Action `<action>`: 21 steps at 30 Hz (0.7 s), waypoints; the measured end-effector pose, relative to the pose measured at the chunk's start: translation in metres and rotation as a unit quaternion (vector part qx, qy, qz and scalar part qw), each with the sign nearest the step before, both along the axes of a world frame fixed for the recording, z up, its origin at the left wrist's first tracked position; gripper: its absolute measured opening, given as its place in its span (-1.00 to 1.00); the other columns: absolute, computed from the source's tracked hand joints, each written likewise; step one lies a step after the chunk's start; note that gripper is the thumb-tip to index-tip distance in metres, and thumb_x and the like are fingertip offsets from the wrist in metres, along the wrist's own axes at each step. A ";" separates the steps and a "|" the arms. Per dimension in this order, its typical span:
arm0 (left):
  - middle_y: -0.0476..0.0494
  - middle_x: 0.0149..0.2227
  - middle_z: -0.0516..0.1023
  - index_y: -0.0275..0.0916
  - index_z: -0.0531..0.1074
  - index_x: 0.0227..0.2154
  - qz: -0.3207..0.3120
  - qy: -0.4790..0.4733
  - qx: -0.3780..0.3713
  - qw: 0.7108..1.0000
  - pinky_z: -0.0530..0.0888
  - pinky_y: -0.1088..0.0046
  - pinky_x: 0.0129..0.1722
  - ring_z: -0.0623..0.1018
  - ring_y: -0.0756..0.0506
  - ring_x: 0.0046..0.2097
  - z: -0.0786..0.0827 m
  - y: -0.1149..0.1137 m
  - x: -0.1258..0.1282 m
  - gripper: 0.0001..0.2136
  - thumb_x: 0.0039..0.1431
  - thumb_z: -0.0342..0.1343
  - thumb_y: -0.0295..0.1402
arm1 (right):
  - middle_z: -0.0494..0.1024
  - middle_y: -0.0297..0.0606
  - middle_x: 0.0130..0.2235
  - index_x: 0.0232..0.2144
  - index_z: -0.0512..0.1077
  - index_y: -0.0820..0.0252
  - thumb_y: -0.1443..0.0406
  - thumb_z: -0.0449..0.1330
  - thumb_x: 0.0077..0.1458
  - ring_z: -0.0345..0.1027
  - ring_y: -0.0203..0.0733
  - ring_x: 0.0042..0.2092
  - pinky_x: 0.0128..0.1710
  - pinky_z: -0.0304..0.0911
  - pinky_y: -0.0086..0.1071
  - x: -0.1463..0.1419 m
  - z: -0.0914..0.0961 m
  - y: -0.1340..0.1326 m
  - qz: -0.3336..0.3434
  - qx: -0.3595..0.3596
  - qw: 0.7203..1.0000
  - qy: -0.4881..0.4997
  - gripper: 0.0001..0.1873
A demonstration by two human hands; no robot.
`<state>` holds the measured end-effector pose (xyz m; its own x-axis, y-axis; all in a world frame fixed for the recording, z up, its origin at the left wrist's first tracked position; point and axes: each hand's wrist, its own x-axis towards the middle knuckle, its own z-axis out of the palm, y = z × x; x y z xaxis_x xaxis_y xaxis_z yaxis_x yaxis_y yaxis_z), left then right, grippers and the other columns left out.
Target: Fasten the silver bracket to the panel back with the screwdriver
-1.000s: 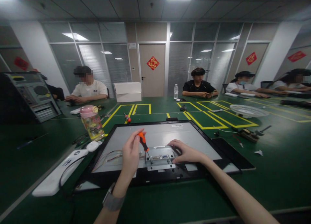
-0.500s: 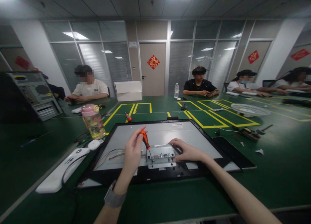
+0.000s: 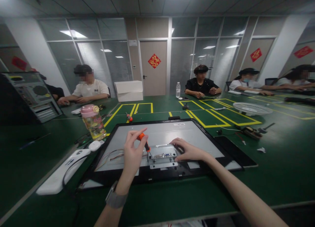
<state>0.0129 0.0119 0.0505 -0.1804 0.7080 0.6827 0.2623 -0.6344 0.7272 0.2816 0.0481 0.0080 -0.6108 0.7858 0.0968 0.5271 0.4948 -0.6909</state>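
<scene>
My left hand (image 3: 133,151) is closed around the orange and black handle of a screwdriver (image 3: 147,146). The screwdriver leans, its tip down at the left end of a metal bracket (image 3: 162,166) with a row of connector ports. My right hand (image 3: 188,150) rests on the right side of this bracket, thumb at its front and fingers over its top edge. Beneath lies a flat display panel (image 3: 152,131) with a grey back and black frame. Thin wires (image 3: 115,153) run over the panel left of my left hand.
A pink-lidded bottle (image 3: 93,123) and a white power strip (image 3: 64,171) are at left, near an opened computer case (image 3: 34,95). A black slab (image 3: 235,151) lies right of the panel. Behind stand a white box (image 3: 129,90) and a water bottle (image 3: 178,90). Several people sit across the table.
My left fingers have shifted on the screwdriver handle, with the index finger more extended and the handle more covered. My right hand stays on the bracket. The view has moved slightly.
</scene>
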 end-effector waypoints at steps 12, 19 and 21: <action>-0.06 -0.35 0.40 -0.20 0.57 -0.29 0.009 0.010 0.009 1.000 0.40 0.46 -0.22 0.43 -0.04 -0.29 0.001 0.000 0.000 -0.84 0.13 0.14 -0.29 | 0.25 -0.17 0.11 0.11 0.29 0.10 0.00 0.36 -0.10 0.13 0.05 0.16 0.21 0.07 -0.11 0.002 -0.006 0.003 -0.003 0.008 1.000 -0.002 -0.25; -0.11 -0.27 0.45 -0.21 0.55 -0.21 -0.011 0.013 -0.004 1.000 0.39 0.45 -0.20 0.45 -0.07 -0.22 0.005 -0.003 -0.001 -0.75 0.22 0.00 -0.28 | 0.25 -0.18 0.10 0.11 0.28 0.07 0.01 0.37 -0.10 0.16 0.03 0.12 0.18 0.12 -0.13 0.003 -0.007 0.003 -0.007 0.002 1.000 0.000 -0.25; -0.08 -0.32 0.40 -0.21 0.56 -0.25 0.004 0.015 -0.006 1.000 0.38 0.46 -0.24 0.43 -0.05 -0.28 0.004 -0.003 -0.001 -0.79 0.19 0.05 -0.27 | 0.25 -0.18 0.10 0.11 0.28 0.08 0.02 0.37 -0.10 0.16 0.03 0.12 0.17 0.12 -0.13 0.003 -0.007 0.004 -0.006 0.006 1.000 0.000 -0.25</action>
<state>0.0117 0.0089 0.0547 -0.1649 0.7144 0.6800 0.2894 -0.6241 0.7258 0.2842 0.0517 0.0008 -0.6018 0.7915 0.1064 0.5326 0.4970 -0.6851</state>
